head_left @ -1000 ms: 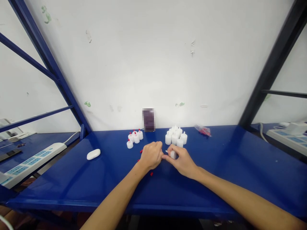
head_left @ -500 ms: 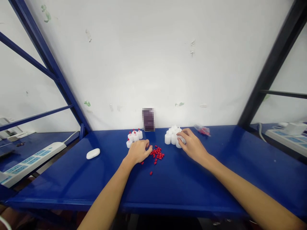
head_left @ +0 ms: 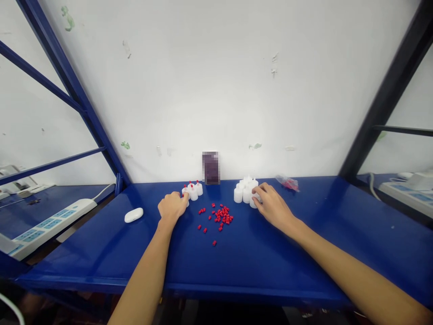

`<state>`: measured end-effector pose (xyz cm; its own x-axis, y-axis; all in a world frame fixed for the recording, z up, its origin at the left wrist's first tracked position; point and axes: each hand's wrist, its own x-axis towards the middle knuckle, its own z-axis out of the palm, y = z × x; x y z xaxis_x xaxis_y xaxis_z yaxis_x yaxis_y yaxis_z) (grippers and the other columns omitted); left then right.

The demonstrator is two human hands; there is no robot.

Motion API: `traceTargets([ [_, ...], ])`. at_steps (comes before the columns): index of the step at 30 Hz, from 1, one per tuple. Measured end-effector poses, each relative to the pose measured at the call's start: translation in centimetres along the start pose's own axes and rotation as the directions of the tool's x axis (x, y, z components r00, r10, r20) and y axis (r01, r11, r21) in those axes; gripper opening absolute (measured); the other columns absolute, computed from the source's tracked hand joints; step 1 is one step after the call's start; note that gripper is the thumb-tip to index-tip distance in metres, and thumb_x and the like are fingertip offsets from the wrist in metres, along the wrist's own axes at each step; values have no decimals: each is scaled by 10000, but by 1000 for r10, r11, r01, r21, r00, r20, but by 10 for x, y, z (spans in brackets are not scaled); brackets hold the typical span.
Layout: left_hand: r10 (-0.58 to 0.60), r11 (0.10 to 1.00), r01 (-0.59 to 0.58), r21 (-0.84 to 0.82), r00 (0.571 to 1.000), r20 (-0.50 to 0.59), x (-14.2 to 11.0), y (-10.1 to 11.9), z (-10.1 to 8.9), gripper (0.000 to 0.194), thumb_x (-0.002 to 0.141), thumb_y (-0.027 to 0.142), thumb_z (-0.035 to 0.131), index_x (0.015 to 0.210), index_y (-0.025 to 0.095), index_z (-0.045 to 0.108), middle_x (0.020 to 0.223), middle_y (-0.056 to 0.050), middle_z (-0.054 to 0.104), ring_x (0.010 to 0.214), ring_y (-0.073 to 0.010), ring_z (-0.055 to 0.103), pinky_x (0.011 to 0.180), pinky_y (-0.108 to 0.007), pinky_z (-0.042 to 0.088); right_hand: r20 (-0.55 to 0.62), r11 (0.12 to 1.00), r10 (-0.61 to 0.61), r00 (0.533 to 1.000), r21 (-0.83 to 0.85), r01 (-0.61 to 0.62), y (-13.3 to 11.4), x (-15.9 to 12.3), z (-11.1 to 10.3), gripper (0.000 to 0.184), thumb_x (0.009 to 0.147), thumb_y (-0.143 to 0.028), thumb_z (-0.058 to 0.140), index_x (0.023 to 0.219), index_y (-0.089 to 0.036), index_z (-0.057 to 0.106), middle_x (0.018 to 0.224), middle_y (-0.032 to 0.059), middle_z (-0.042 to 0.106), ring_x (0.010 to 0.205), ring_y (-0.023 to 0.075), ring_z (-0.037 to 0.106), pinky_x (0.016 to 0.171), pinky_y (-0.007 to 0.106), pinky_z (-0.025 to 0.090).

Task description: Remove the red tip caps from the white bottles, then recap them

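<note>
The left hand (head_left: pixel 172 206) partly hides the nearest of the small white bottles with red caps (head_left: pixel 193 193), left of centre near the back edge of the desk (head_left: pixel 270 271); its thumb and fingers bunch beside that bottle, and whether they clamp it I cannot tell. The right hand (head_left: pixel 274 207) covers part of the uncapped white bottles (head_left: pixel 237 195), right of centre near the same edge. Its thumb and forefinger stand apart at the front bottle; their grip is unclear. The bottles' contents cannot be made out. A crumpled clear bag (head_left: pixel 287 183) near the back edge holds something red. Pixelation obscures a dark upright panel (head_left: pixel 211 168) against the wall. Loose red caps (head_left: pixel 223 215) lie mid-desk, and a white case (head_left: pixel 134 215) sits towards the left edge.
</note>
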<state>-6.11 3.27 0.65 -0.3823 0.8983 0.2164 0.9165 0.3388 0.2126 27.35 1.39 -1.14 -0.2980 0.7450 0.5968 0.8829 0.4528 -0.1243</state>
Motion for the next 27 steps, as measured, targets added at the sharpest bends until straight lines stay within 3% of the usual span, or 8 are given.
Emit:
traceTargets([
  [4,37,999,-38,-16,998,-60,-2,2,0,429,888,439,367,857,178,706,911,-171,702,866,-352,664,703,-392,456,6,999,2,1000,-44,-2,-2,1,-1,167,879,-189,489,990,-183,614,958,120,578,823,265,567,709,383,473],
  [7,116,985,-144,-91,957,-266,-7,3,-4,429,934,402,315,759,186,641,792,-114,676,759,-267,643,670,-339,430,-70,997,14,997,-71,-19,-8,1,-8,175,870,-233,524,1016,-175,601,1052,141,573,876,285,567,759,414,473],
  [9,256,928,-343,-143,870,-421,-14,8,-5,419,964,364,276,745,185,586,741,-77,638,710,-207,605,673,-307,416,-127,1000,-8,992,6,9,-16,0,-14,175,877,-237,525,1029,-176,588,1097,138,568,915,282,576,807,421,480],
  [11,436,799,-579,-162,743,-507,-26,18,-4,369,974,330,276,795,181,563,739,-56,611,691,-173,574,679,-287,414,-144,981,-68,987,169,92,-27,-3,-17,205,884,-214,518,1081,-188,566,1136,125,565,960,262,592,846,401,497],
  [15,753,459,-878,-135,465,-466,-53,51,7,269,978,260,304,986,173,558,820,-56,607,727,-169,574,683,-285,432,-83,855,-254,964,447,264,-47,-12,-13,429,867,-209,561,1285,-239,468,1296,125,519,1126,260,574,905,408,521],
  [18,850,310,-941,-135,338,-405,-67,68,15,255,975,209,286,1032,170,532,842,-56,596,732,-172,575,681,-292,443,-41,774,-337,941,557,302,-53,-16,-7,364,888,-188,533,1245,-250,493,1160,98,604,1025,235,613,870,405,532],
  [20,871,281,-950,-138,313,-380,-72,72,17,244,974,198,282,1012,172,522,829,-51,589,726,-172,570,675,-294,442,-19,758,-335,942,588,282,-52,-17,-5,270,906,-169,498,1163,-247,527,1046,74,636,937,218,623,836,385,529],
  [27,912,284,-954,-99,301,-278,-72,70,13,199,957,222,326,878,188,506,805,-42,567,701,-176,544,669,-306,429,29,752,-259,965,633,183,-50,-14,-11,97,974,-231,424,982,-221,520,930,48,620,825,180,593,774,324,493],
])
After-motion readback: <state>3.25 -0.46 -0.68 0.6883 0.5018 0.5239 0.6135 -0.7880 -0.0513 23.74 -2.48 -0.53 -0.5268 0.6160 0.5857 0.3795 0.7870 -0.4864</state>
